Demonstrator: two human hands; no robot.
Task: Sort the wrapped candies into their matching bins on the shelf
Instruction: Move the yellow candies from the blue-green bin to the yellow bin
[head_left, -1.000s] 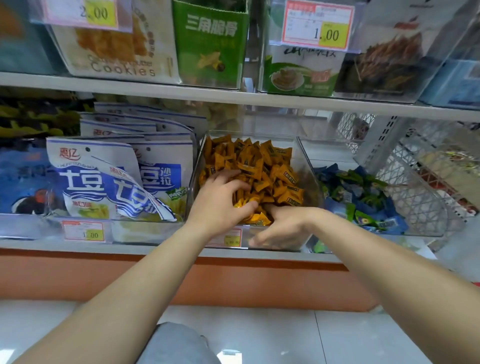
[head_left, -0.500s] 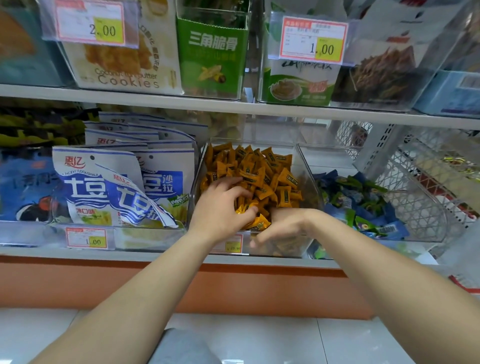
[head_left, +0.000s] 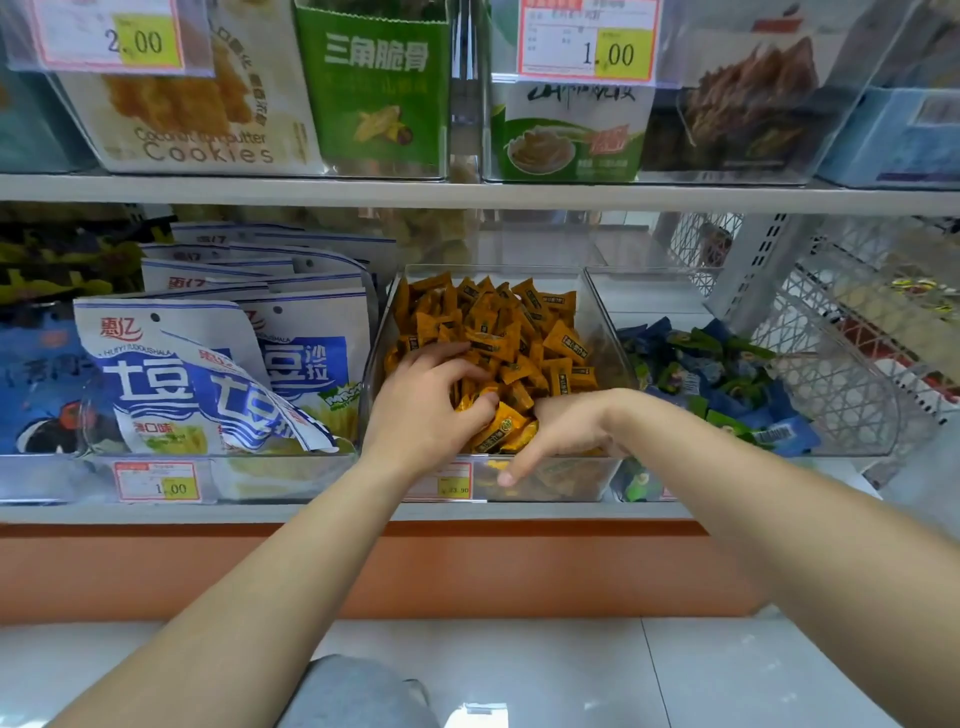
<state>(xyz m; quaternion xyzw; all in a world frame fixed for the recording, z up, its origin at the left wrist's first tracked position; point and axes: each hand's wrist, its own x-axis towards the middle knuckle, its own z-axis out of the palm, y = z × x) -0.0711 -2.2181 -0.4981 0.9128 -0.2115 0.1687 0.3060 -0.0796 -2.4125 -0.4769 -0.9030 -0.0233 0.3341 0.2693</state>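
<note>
On the shelf (head_left: 260, 512), white-and-blue snack bags (head_left: 208, 374) stand at the far left, apart from the job. Just beside them sits the middle bin (head_left: 493, 268), heaped with orange candies (head_left: 519, 332). The left hand (head_left: 421, 405) is buried in the front of that heap, its fingers (head_left: 467, 371) curled round a clump of orange candies. The right hand (head_left: 561, 426) hangs over the front of the same bin with its fingers (head_left: 506, 477) pointing down. I cannot tell whether they hold a candy or just rest there. Further right, the next bin (head_left: 675, 296) holds blue and green candies (head_left: 717, 379).

This looks like a search for strays. It is best done by raking the orange pile loosely and lifting small clumps, so an odd colour shows. Anything blue or green should go one bin to the right, with nothing spilling over the low front wall.

Compared with a second ago, both hands remain at the front of the middle bin. The left fingers, then flatter on the pile, now curl tighter.
</note>
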